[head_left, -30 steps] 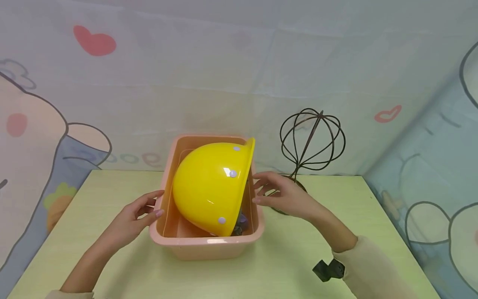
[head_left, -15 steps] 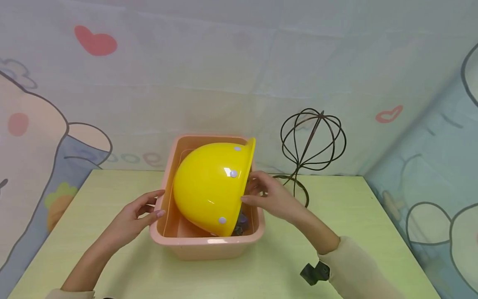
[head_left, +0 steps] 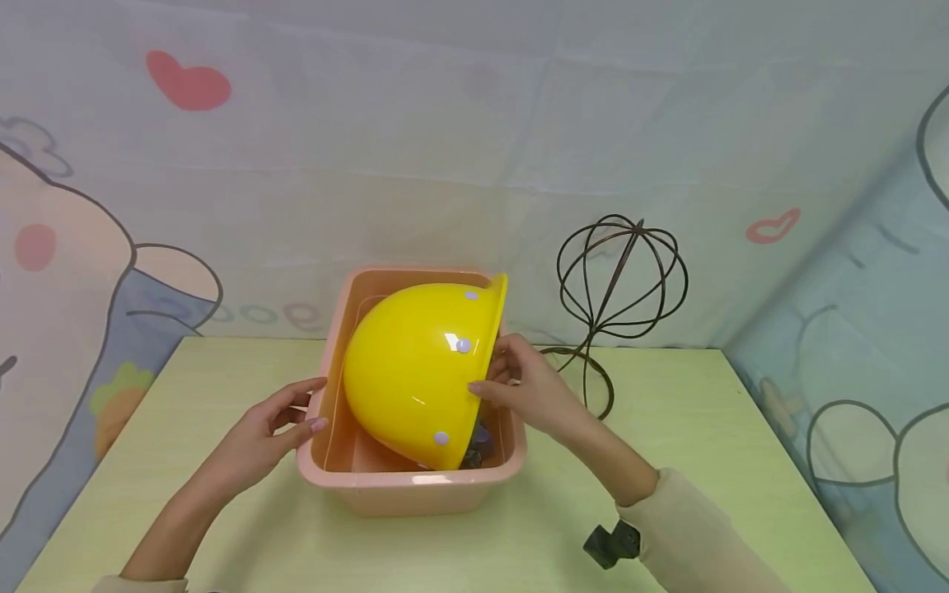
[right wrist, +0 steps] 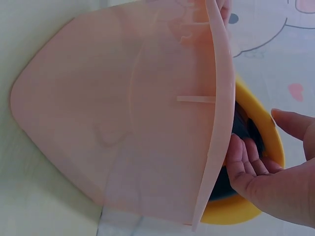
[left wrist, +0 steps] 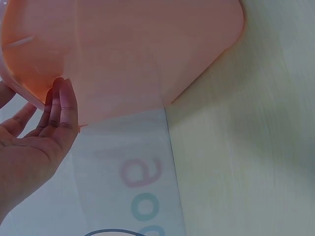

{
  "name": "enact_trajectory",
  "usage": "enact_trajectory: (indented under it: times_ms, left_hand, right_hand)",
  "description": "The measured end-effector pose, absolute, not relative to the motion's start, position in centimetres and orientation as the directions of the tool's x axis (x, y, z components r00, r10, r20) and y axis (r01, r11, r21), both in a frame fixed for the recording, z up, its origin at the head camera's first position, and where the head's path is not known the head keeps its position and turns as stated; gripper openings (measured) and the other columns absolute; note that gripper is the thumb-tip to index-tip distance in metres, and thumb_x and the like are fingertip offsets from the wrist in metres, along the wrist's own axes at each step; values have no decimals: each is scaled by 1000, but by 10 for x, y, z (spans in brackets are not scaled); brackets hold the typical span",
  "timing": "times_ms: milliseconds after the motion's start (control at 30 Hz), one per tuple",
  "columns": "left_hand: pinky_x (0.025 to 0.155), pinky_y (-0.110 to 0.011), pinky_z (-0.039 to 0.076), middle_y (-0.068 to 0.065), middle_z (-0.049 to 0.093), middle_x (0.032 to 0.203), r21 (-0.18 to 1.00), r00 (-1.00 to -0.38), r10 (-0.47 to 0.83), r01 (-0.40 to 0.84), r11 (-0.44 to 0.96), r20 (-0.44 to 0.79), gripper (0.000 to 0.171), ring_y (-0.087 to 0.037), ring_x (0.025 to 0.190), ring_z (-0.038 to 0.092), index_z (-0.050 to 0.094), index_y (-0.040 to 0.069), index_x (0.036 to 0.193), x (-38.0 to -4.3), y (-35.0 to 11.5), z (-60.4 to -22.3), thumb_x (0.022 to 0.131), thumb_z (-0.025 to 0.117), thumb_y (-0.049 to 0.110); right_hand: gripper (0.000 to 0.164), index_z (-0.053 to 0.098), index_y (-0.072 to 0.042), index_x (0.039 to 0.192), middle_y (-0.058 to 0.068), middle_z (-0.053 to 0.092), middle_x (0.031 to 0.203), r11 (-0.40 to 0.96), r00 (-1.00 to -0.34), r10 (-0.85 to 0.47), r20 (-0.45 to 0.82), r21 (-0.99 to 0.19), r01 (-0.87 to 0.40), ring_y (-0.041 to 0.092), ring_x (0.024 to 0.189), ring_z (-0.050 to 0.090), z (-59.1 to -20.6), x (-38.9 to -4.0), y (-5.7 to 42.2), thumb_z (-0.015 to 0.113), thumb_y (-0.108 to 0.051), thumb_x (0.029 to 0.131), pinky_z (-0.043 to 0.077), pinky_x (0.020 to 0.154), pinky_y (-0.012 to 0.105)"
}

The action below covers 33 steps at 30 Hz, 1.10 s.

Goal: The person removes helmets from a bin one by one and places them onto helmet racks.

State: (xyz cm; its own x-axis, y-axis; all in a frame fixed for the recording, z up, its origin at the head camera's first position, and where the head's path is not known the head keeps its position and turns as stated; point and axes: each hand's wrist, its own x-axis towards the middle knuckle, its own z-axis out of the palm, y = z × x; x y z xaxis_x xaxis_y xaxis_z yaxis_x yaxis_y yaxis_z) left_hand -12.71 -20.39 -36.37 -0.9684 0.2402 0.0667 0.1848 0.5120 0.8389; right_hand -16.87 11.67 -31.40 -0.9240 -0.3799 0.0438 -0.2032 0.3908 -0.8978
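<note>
Yellow hard hat [head_left: 415, 375] on its side, it sits inside my pink plastic bin [head_left: 408, 479], its dome toward my left and its brim and hollow side toward my right, the brim rising above the bin's right edge at the far end. My right hand [head_left: 537, 395] grasps that brim: my thumb [right wrist: 290, 123] lies against its outer side, and my other fingers bend in to the hollow side, in front of a dark interior. My left hand [head_left: 267, 424] is at the bin's left rim, the fingers loosely bent and relaxed, their tips touching the plastic rather than wrapping round it. Below the brim, toward the near right corner of the bin, I can see a small purple and dark item [head_left: 483, 439], mostly hidden, so I cannot tell what it is. The bin stands on a pale wood-grain table [head_left: 704, 428]. Behind my right hand, near the table's back edge, stands a dark wire stand [head_left: 593, 328] with a globe-shaped top and a looped base. A black device [head_left: 610, 543] juts out by my right cream sleeve [head_left: 689, 527], and a cartoon-printed cloth [head_left: 415, 123] hangs behind everything.
</note>
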Motion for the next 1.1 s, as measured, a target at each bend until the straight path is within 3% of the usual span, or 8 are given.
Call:
enact_trajectory:
  times_ms: [733,1100]
  left_hand:
    - [75,-22,46,-15,52,111,841,-969,237,185,509,70,52,-29,99,52,40,2,136,-127,-204,-364,90,58,21]
    - [75,-23,45,-15,51,112,843,-968,239,186,505,70,52,-28,100,51,39,3,136,-127,-204,-364,90,58,20]
  right_hand:
    - [44,40,-2,115,13,57,88,318,-937,-348,-17,-943,-101,23,75,59,-317,-166,108,68,-3,81,52,66,33]
    - [46,35,-1,120,18,60,94,233,-928,-369,-58,-972,-32,26,71,65,-317,-165,104,63,2,83,53,62,41]
